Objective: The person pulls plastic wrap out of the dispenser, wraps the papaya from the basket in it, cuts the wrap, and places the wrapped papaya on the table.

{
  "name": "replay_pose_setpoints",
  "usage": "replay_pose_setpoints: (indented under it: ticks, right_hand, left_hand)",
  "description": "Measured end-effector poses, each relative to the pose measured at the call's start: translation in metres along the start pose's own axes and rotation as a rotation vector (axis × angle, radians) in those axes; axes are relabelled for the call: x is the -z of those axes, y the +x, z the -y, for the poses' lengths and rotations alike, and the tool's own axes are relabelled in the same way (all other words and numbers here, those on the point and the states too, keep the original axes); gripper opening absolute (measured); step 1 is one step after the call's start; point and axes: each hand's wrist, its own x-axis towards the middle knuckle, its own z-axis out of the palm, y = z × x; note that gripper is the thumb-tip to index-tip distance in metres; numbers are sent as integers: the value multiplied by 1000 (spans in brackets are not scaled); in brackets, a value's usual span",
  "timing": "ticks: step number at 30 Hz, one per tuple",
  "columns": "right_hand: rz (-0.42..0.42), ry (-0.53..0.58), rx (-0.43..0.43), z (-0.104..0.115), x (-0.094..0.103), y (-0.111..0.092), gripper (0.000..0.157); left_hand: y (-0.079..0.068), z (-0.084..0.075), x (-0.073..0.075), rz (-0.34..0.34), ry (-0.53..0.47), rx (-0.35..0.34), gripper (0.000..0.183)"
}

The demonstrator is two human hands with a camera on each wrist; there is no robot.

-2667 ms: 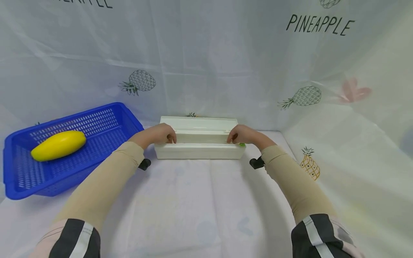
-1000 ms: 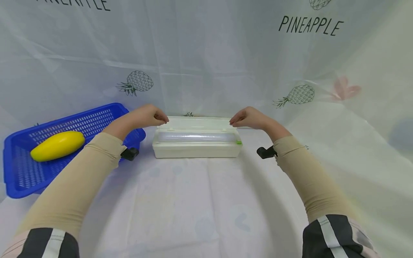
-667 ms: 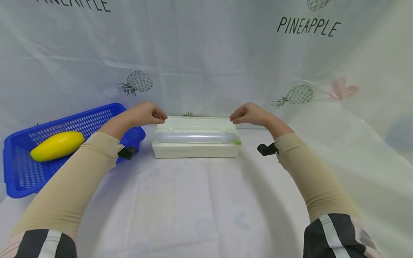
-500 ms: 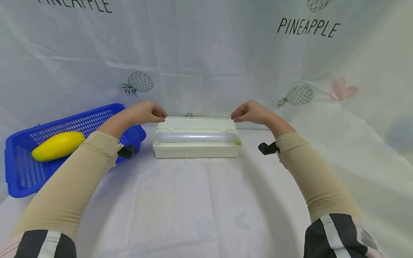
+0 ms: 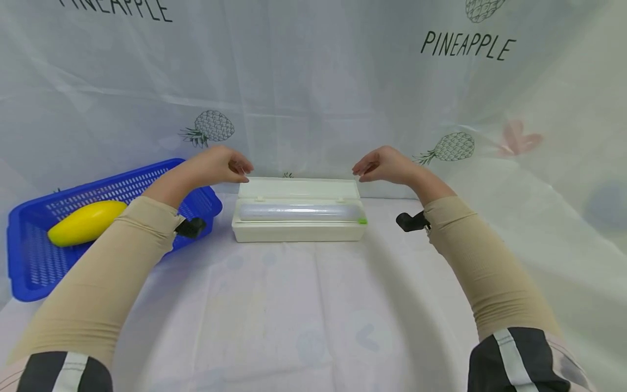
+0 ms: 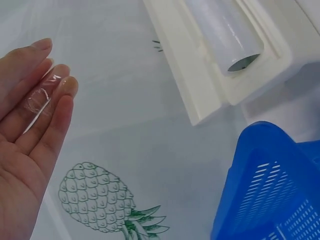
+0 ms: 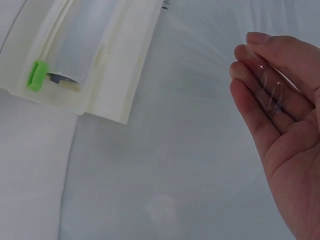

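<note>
A white cling film dispenser (image 5: 299,234) stands with its lid tilted back, a shiny roll of cling film (image 5: 296,212) lying inside. Above its left end, my left hand (image 5: 217,165) pinches a corner of clear cling film; a crumpled bit of the film (image 6: 37,100) shows against the fingers in the left wrist view. My right hand (image 5: 387,165) pinches the other corner above the right end, with film (image 7: 270,92) glinting at its fingers. Faint creases of the stretched sheet show near the top of the right wrist view. A green slider (image 5: 362,221) sits at the dispenser's right end.
At the left stands a blue plastic basket (image 5: 29,256) holding a yellow elongated fruit (image 5: 88,223), partly behind the left forearm. A white cloth (image 5: 274,316) covers the table. Behind the dispenser hangs a pineapple-print sheet (image 5: 313,81).
Both hands have come up out of the dispenser, drawing cling film from the roll, and moved somewhat apart. Over the last half second they rise slightly more. The basket and fruit stay put.
</note>
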Motion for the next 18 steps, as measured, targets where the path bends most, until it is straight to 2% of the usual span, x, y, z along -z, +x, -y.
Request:
replay_pose_setpoints:
  ticks: [6,18]
  right_hand:
    - [-25,9,24,4,7,1,25]
    - [-85,-24,22,20,24,-1,29]
  left_hand:
    - [-1,-3,8,-26,20,1,34]
    - [-4,-15,27,-80,74,-30,34]
